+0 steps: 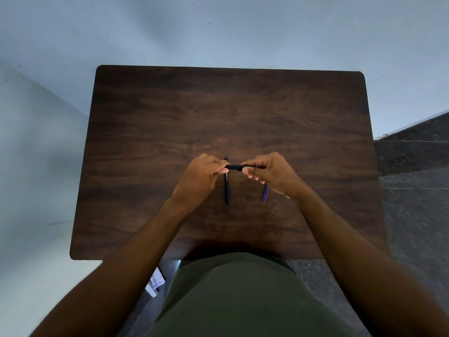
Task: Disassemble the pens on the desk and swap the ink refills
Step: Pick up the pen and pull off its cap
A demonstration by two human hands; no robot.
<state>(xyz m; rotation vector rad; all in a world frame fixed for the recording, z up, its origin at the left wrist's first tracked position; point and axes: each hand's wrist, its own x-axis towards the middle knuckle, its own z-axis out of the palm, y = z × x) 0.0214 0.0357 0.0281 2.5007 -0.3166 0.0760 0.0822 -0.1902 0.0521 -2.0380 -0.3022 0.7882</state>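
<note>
A black pen (235, 167) is held level above the middle of the dark wooden desk (170, 113). My left hand (197, 180) pinches its left end and my right hand (272, 173) grips its right end. Below the hands a second black pen (226, 188) lies lengthwise on the desk, with a small blue tip showing at its far end. A blue pen part (265, 193) lies on the desk, partly hidden under my right hand.
The desk stands against a pale wall (218, 27). Dark stone flooring (413, 171) lies to the right. A white packet (155, 282) lies on the floor by the desk's near edge, left of my body.
</note>
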